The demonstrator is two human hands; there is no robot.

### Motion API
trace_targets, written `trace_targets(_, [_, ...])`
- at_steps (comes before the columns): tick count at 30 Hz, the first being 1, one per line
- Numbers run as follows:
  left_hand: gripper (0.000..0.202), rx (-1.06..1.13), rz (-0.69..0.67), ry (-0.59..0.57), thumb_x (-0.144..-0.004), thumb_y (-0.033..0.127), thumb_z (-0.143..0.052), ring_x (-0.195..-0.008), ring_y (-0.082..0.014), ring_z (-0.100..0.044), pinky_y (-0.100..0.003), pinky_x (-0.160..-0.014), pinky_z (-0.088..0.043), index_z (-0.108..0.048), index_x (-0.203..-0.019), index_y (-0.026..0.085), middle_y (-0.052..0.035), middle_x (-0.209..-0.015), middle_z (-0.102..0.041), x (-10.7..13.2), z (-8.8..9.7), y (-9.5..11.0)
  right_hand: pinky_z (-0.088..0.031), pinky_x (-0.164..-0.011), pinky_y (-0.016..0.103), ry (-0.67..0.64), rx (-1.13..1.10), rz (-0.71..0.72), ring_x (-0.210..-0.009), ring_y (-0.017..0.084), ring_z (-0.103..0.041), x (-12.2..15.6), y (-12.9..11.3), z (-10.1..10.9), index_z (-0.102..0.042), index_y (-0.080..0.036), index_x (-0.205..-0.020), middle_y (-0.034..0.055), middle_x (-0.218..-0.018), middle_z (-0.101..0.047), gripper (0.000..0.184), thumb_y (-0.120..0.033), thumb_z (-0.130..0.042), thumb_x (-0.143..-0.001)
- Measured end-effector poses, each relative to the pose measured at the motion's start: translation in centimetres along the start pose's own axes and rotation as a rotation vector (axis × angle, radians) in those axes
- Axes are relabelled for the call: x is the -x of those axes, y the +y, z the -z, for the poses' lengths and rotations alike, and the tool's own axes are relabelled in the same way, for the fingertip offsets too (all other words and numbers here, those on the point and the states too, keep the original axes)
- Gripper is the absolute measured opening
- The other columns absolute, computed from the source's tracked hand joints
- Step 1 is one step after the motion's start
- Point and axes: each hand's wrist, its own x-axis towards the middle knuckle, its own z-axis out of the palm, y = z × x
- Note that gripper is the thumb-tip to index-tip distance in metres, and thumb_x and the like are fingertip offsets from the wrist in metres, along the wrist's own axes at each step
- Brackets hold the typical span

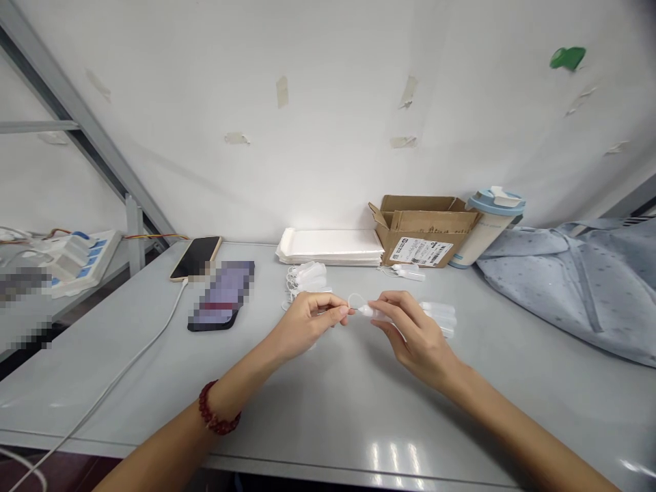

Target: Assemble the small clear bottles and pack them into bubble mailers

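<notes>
My right hand [410, 328] is closed around a small translucent white tube [365, 310] whose narrow tip points left. Between thumb and forefinger, my left hand [312, 318] pinches the end of a thin white cord [353, 298] that curves in a loop at the tube's tip. Behind my left hand lies a pile of similar white tubes [309, 275] with loops, partly covered by the hand. More tubes [441, 318] lie side by side just right of my right hand, partly hidden by it. A few looped tubes [408, 272] rest before the cardboard box.
An open cardboard box [425, 229], a stack of white envelopes [333, 247] and a lidded cup [484, 229] stand along the wall. Two phones [197, 256] and a white cable [138, 355] are at left. A blue-grey fabric bag [568, 280] lies at right.
</notes>
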Motion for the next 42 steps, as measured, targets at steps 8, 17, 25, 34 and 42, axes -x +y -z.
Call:
trace_targets(8, [0.027, -0.016, 0.000, -0.005, -0.083, 0.036, -0.052, -0.061, -0.0104, -0.051, -0.023, -0.055, -0.039, -0.064, -0.071, 0.015, -0.0032, -0.076, -0.065, 0.0, 0.0, -0.1, -0.050, -0.060, 0.025, 0.000, 0.009, 0.000, -0.079, 0.015, -0.057, -0.1, -0.2, 0.1, -0.048, -0.020, -0.116, 0.0092, -0.093, -0.053, 0.031, -0.009, -0.040, -0.089])
trace_targets(17, [0.026, -0.007, 0.008, -0.001, -0.083, 0.035, -0.052, -0.056, -0.0085, -0.046, -0.022, -0.052, -0.036, -0.063, -0.071, 0.015, -0.0021, -0.074, -0.063, 0.0, 0.0, -0.1, -0.050, -0.062, 0.026, -0.025, -0.006, 0.003, -0.082, 0.015, -0.056, 0.1, -0.1, -0.1, -0.046, -0.020, -0.116, 0.0101, -0.096, -0.051, 0.032, -0.006, -0.041, -0.088])
trace_targets(25, [0.021, -0.052, -0.026, 0.027, -0.083, 0.029, -0.052, -0.074, -0.0139, -0.056, -0.024, -0.069, -0.044, -0.063, -0.072, 0.015, -0.0016, -0.071, -0.061, 0.2, -0.4, 0.1, -0.050, -0.063, 0.025, -0.047, 0.004, 0.018, -0.081, 0.014, -0.056, 0.3, 0.0, -0.1, -0.047, -0.018, -0.116, 0.0110, -0.097, -0.050, 0.033, -0.003, -0.039, -0.088])
trace_targets(34, [0.022, -0.100, 0.005, 0.021, -0.082, 0.028, -0.050, -0.068, -0.0125, -0.053, -0.023, -0.063, -0.042, -0.062, -0.070, 0.014, -0.0008, -0.067, -0.058, 0.3, -1.1, -0.2, -0.051, -0.065, 0.023, -0.053, 0.079, 0.058, -0.077, 0.012, -0.057, 0.7, -0.5, -0.4, -0.050, -0.015, -0.110, 0.0117, -0.095, -0.053, 0.029, -0.003, -0.036, -0.088])
trace_targets(42, [0.020, -0.105, -0.017, 0.011, -0.082, 0.027, -0.050, -0.065, -0.0115, -0.051, -0.021, -0.059, -0.040, -0.062, -0.071, 0.015, -0.0003, -0.067, -0.058, 0.5, -1.3, -0.3, -0.050, -0.064, 0.023, -0.043, 0.069, 0.072, -0.076, 0.012, -0.056, 0.7, -0.5, -0.5, -0.049, -0.015, -0.109, 0.0115, -0.093, -0.053, 0.028, -0.003, -0.036, -0.088])
